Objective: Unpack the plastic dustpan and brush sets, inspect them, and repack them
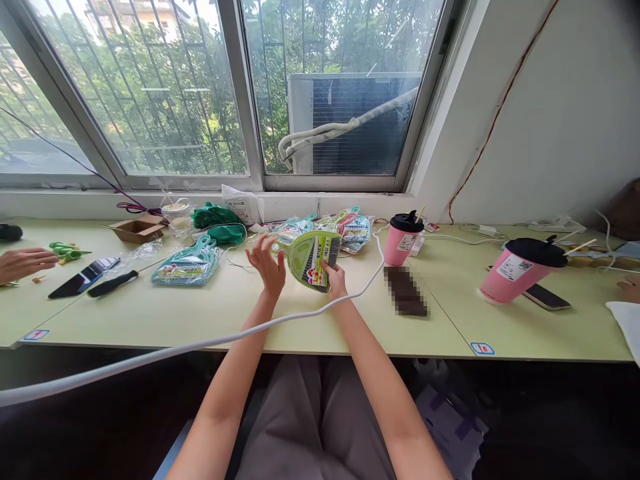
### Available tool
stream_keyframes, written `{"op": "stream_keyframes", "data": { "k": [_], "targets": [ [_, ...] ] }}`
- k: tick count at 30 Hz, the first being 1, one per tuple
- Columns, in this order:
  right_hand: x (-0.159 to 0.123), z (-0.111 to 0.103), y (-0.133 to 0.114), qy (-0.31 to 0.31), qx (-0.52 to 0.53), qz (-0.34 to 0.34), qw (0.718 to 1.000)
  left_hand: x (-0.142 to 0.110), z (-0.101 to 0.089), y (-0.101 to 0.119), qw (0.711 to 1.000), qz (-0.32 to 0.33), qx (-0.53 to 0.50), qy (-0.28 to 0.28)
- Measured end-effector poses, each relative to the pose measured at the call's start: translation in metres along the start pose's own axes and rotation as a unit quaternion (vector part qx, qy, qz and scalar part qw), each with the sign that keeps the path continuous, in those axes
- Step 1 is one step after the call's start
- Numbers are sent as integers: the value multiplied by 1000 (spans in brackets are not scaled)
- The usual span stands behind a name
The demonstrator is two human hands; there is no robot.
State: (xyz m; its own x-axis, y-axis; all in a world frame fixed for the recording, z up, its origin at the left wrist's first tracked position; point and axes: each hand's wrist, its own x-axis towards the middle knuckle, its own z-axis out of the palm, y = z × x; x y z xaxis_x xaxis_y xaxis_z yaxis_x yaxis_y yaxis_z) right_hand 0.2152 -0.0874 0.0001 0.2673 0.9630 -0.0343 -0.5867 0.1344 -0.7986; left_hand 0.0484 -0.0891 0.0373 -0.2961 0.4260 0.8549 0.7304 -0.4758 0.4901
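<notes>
A small green dustpan (300,260) with a dark-bristled brush and a printed label is held up above the table, its handle toward the left. My right hand (336,279) grips its right edge, thumb on the label. Beside the handle, my left hand (269,265) has its fingers spread; whether a fingertip touches the handle I cannot tell. Left of my hands lies a bagged blue dustpan set (187,265) in clear plastic. Behind the green dustpan, several more wrapped sets (356,230) are piled near the window ledge.
A white cable (225,339) crosses in front of my forearms. Pink cups (400,241) stand to the right, near a pixelated dark patch (407,292). Leftward are a screwdriver (113,283), a phone (85,277), a cardboard box (137,230) and another person's hand (25,263).
</notes>
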Motion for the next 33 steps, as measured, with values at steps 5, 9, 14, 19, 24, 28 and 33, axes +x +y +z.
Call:
{"op": "stream_keyframes", "data": {
  "k": [5, 9, 14, 19, 24, 28, 33],
  "targets": [
    [0, 0, -3, 26, 37, 35, 998, 31, -23, -45, 938, -319, -119, 61],
    [0, -1, -5, 36, 21, 30, 999, 36, -32, -67, 811, -371, -377, -251],
    [2, -2, -3, -1, -79, -33, 996, 27, -26, -58, 786, -346, -398, -323],
    [1, -1, -3, 24, -195, -115, 974, 30, -24, -65, 824, -365, -374, -220],
    [0, -9, -11, 189, -223, -106, 950, 31, -29, -76, 839, -376, -347, -188],
    [4, -19, -14, 292, -221, -57, 929, 29, -28, -82, 844, -388, -288, -231],
    [3, -22, -16, 247, -248, -86, 933, 28, -28, -83, 845, -393, -263, -249]
  ]
}}
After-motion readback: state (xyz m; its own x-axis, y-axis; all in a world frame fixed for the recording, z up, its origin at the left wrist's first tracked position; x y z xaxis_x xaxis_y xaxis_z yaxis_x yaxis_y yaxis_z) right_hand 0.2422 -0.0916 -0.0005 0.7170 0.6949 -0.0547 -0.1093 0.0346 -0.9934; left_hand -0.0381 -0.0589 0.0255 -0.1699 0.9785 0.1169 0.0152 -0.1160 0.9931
